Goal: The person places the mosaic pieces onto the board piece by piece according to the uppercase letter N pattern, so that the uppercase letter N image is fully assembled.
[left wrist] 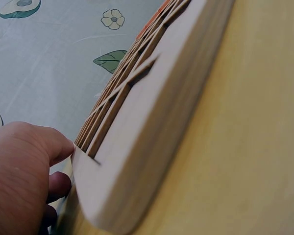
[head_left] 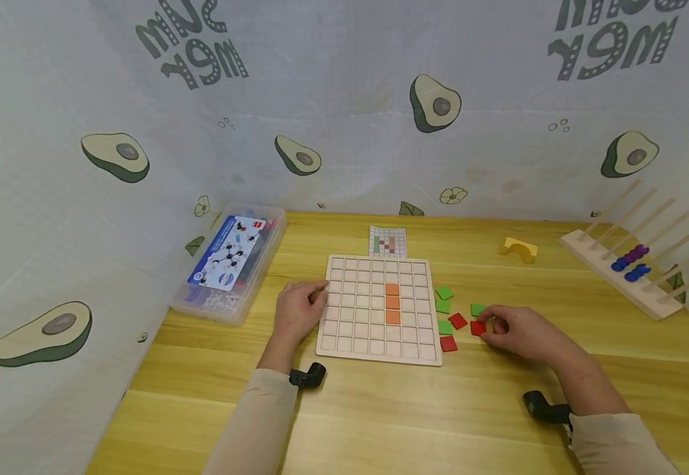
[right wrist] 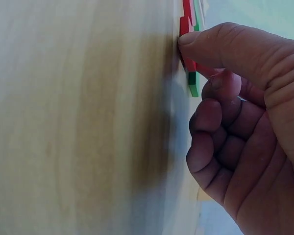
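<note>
Along the left side of the square wooden grid board point(head_left: 380, 359), my left hand point(head_left: 299, 309) grips the edge. The left wrist view shows the thumb tip at the board's rim point(left wrist: 137, 166) and the other fingers curled, partly hidden. Three orange tiles point(head_left: 393, 302) fill cells in one column. To the right of the board, my right hand point(head_left: 519, 332) pinches a red square tile point(head_left: 477, 328) between thumb and index finger, low over the table. Nearby lie a green tile point(head_left: 478, 309), another red tile point(head_left: 458, 321) and several more loose tiles.
Behind the board lies a printed grid card point(head_left: 388, 242) with a coloured pattern. A clear plastic case point(head_left: 228, 264) stands at the left. A yellow arch block point(head_left: 519, 249) and a wooden peg rack point(head_left: 620, 274) with blue and purple beads are at the right. A printed curtain point(head_left: 356, 132) surrounds the table.
</note>
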Available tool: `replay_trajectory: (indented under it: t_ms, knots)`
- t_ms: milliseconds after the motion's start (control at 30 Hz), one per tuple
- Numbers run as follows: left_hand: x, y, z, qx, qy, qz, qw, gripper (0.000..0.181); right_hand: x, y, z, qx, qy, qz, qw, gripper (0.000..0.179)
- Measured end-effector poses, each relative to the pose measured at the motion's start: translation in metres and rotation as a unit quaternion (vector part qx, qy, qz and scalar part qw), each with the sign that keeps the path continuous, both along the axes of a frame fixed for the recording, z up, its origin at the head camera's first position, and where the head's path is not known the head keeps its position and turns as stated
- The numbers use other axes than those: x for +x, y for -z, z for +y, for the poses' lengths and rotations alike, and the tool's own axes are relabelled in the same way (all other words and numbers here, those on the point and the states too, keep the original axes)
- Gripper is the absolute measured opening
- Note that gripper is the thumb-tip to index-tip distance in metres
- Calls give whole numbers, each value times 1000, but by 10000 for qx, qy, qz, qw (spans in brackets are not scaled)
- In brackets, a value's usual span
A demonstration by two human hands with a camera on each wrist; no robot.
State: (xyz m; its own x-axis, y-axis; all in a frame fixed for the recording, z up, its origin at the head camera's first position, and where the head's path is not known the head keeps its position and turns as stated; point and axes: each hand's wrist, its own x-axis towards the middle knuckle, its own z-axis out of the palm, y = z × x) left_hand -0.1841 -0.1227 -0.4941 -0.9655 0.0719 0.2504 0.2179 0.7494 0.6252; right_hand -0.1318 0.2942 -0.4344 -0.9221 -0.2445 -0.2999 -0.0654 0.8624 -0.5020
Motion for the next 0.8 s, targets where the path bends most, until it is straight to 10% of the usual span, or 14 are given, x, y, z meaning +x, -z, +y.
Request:
replay_trajectory:
  t_ms: [800]
  knots:
    - [0, 2, 0, -18, -46, 197, 9998, 26, 9, -19, -49, -227, -315, 493, 9980, 24]
